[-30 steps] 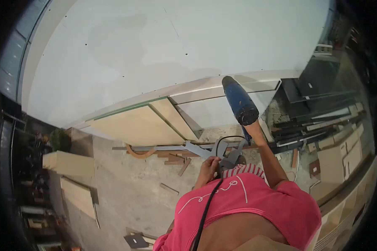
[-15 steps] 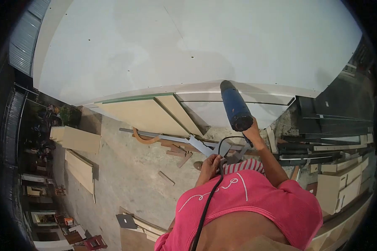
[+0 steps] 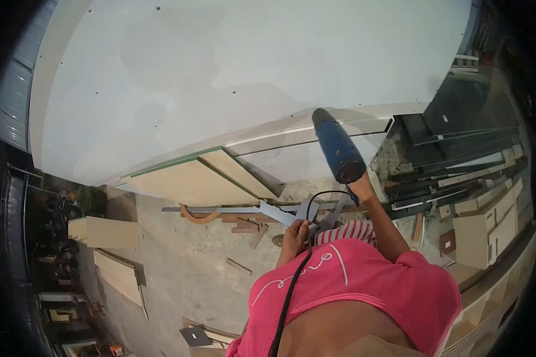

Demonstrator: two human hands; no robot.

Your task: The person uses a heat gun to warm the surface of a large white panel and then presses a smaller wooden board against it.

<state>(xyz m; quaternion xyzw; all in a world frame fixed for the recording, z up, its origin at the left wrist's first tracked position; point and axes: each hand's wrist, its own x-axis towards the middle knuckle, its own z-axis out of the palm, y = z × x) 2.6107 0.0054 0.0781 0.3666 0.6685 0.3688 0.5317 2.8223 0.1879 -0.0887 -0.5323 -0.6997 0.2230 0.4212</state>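
My right hand (image 3: 363, 188) is wrapped round the handle of a blue heat gun (image 3: 338, 146), held out in front of me. Its dark nozzle points away from me and overlaps the near edge of a big white panel (image 3: 250, 56). Dark screw heads or holes dot the panel's face. From the gun's handle a black cord (image 3: 294, 282) loops down and runs over my pink shirt. My left hand (image 3: 296, 236), low in front of my body, has its fingers closed round that cord.
Cream boards with green edges (image 3: 199, 178) lean below the white panel. Wood offcuts (image 3: 244, 226) and a curved wooden piece (image 3: 199, 218) lie on the concrete floor. Dark panels (image 3: 438, 169) are stacked at the right, near a beige cabinet part (image 3: 473, 241).
The view has turned, so the white panel now slants up to the right. The heat gun has shifted rightward along the panel's edge, nearer its right corner. Both hands keep their holds.
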